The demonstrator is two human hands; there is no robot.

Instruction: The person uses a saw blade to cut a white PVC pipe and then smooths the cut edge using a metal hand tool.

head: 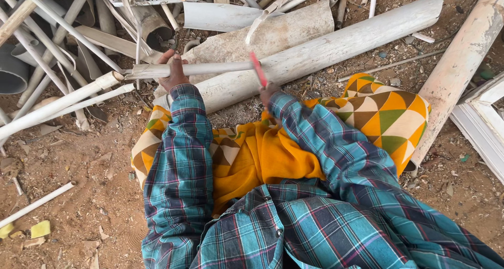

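Observation:
My left hand [172, 69] is clamped over a thin white plastic pipe [210, 68] that lies crosswise on a thick white pipe [336, 45]. My right hand [269, 90] grips a red-handled saw [257, 68], whose blade stands against the thin pipe at its right end. Both arms are in teal plaid sleeves. An orange patterned cloth [383, 116] covers my lap below the hands.
A heap of cut white and grey pipes [68, 32] fills the top left. A long thick pipe [462, 53] slants down the right side beside a white frame [483, 122]. Sandy ground with a loose thin pipe [37, 203] and yellow scraps [39, 228] lies at left.

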